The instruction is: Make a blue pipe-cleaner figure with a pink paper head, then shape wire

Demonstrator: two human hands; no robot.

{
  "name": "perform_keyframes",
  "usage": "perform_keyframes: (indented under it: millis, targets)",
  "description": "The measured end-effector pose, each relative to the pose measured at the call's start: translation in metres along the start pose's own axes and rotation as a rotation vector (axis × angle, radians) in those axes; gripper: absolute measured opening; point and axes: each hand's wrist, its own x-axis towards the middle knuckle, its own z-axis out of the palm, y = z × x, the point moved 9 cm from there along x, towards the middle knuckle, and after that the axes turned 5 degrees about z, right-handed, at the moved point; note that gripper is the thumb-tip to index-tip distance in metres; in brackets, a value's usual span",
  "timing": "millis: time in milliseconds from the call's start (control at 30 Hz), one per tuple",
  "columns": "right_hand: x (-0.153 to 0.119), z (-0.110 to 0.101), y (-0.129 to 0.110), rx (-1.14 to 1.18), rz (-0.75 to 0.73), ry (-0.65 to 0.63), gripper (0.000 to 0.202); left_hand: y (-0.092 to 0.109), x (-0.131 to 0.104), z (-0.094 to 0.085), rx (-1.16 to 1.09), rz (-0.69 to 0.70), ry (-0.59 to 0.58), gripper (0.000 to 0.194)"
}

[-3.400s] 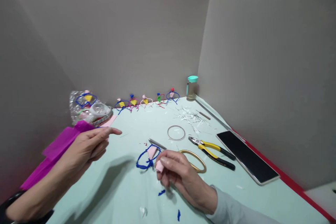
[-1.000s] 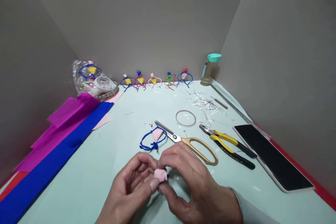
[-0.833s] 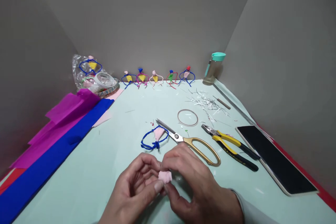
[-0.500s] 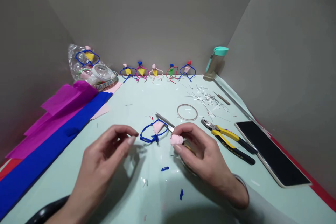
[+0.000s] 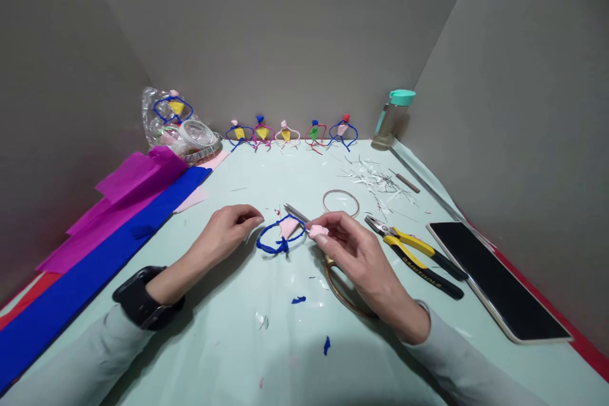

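Right hand (image 5: 354,254) (head view): pink paper lump (image 5: 318,231) lightly pinched between thumb and fingertips, probably so it's not squashed.
Left hand (image 5: 231,227): loosely half-open, nothing seen held, tips just beside the blue loop (image 5: 284,245).
Blue loop: laid between both hands, presumably so it's handy for either.
Scissors (image 5: 332,282): half hidden by the right hand, likely placed for easy reach.

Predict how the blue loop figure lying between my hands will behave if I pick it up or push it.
The blue loop figure is probably light: it looks like thin strands and a pink patch. Its open, rounded outline suggests some stiffness, though a squeeze might bend it. Lying low on the table, it would likely slide rather than roll.
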Motion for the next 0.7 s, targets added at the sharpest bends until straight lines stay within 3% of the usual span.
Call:
perform_keyframes:
  millis: [267, 700]
  targets:
    - [-0.004, 0.018, -0.002, -0.250, -0.057, -0.065, 0.011, 0.008, 0.005, 0.016, 0.075, 0.061, -0.062, 0.025]
    - [-0.005, 0.033, 0.001, -0.225, -0.100, -0.152, 0.012, 0.004, -0.003, 0.013, 0.176, 0.014, -0.053, 0.022]
